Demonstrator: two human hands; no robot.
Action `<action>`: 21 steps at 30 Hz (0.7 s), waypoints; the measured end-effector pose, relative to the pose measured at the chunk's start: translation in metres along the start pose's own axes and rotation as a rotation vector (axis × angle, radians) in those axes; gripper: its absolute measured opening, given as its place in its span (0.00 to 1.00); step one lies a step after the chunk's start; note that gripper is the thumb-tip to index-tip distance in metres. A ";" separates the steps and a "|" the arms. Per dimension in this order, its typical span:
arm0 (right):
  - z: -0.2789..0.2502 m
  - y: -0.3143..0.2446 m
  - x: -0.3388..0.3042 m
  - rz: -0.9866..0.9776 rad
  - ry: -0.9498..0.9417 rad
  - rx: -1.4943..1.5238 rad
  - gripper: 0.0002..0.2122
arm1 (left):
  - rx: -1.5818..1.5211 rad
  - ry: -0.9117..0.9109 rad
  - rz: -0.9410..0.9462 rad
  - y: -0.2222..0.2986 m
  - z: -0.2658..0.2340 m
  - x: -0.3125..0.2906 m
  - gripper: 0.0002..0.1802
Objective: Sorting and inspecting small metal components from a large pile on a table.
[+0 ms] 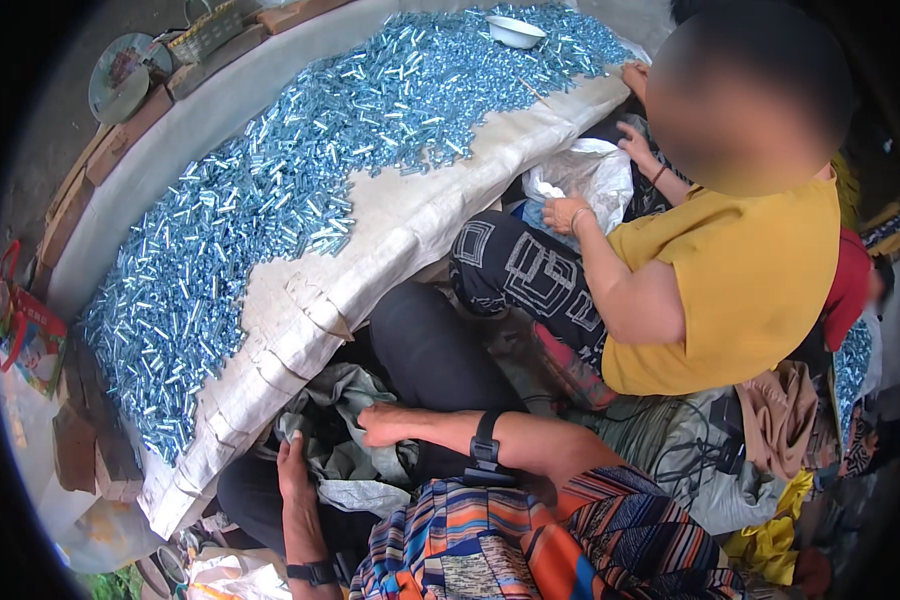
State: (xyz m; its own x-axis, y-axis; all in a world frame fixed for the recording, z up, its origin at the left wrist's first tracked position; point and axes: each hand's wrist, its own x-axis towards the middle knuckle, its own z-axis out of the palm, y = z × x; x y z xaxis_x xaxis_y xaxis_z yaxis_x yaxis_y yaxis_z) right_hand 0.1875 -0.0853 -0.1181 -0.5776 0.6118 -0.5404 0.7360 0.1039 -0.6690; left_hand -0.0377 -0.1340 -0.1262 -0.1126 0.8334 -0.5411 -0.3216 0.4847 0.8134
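Observation:
A grey-green woven sack (342, 398) lies crumpled in my lap, its mouth spread between my hands. My left hand (293, 465) is at the sack's left edge, the edge pinched between thumb and fingers; part of the grip is hidden. On the sack's right side my right hand (380, 425) is closed, its fingers curled into the cloth. What lies inside the sack cannot be seen. Just beyond it runs the edge of a white sheet (300, 310), which bears a wide heap of small shiny blue metallic tubes (270, 190).
A person in a yellow top (720, 290) sits close on my right, hands on a white plastic bag (595, 180). A white bowl (515, 32) rests on the heap's far end. Bricks (130, 135) border the far side. A red-handled bag (30, 325) stands at the left.

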 end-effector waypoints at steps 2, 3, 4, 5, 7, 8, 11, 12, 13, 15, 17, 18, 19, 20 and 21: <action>-0.009 -0.010 -0.009 0.010 -0.010 0.004 0.21 | -0.004 -0.002 -0.002 -0.001 -0.002 -0.001 0.18; -0.014 -0.016 -0.014 0.059 -0.044 -0.027 0.24 | -0.007 -0.007 -0.003 -0.001 -0.003 -0.001 0.18; -0.016 -0.018 -0.017 0.111 -0.075 -0.056 0.27 | -0.007 -0.008 -0.004 0.001 0.000 -0.003 0.18; -0.014 -0.017 -0.019 0.112 -0.076 -0.055 0.27 | 0.006 -0.002 -0.003 0.002 0.003 -0.005 0.18; -0.007 -0.016 -0.021 0.083 0.015 -0.190 0.27 | 0.022 0.009 -0.004 0.003 0.004 -0.006 0.18; -0.006 -0.016 -0.021 0.079 0.012 -0.187 0.27 | 0.025 0.018 0.003 0.001 0.003 -0.005 0.18; -0.008 -0.013 -0.016 0.099 -0.086 -0.195 0.23 | 0.036 0.011 0.006 0.000 0.001 -0.003 0.19; -0.007 -0.011 -0.014 0.086 -0.091 -0.182 0.21 | 0.037 -0.012 0.009 0.001 0.001 -0.003 0.19; -0.007 -0.009 -0.012 0.102 -0.084 -0.165 0.21 | 0.041 0.003 0.008 0.002 0.002 -0.002 0.18; -0.002 -0.006 -0.006 0.120 -0.080 -0.142 0.20 | 0.037 0.005 0.004 0.002 0.004 -0.004 0.18; 0.001 -0.003 -0.001 0.129 0.002 -0.020 0.20 | 0.030 0.006 0.007 0.002 0.003 -0.005 0.18; 0.002 -0.001 0.001 0.129 0.003 -0.016 0.20 | 0.039 0.008 0.009 0.002 0.003 -0.004 0.17; 0.001 -0.004 0.001 0.094 0.039 0.048 0.20 | 0.047 0.013 0.010 0.002 0.002 -0.004 0.17; -0.001 -0.005 0.000 0.060 0.076 0.112 0.20 | 0.050 0.014 0.010 0.002 0.001 -0.004 0.17; -0.002 -0.007 -0.002 0.056 0.099 0.139 0.21 | 0.049 0.009 0.014 0.001 0.000 -0.005 0.17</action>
State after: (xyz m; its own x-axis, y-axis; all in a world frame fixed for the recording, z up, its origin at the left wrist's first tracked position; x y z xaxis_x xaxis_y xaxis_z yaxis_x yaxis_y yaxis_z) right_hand 0.1840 -0.0858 -0.1112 -0.4943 0.6883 -0.5310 0.7066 -0.0377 -0.7066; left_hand -0.0377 -0.1377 -0.1222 -0.1250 0.8377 -0.5317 -0.2737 0.4860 0.8300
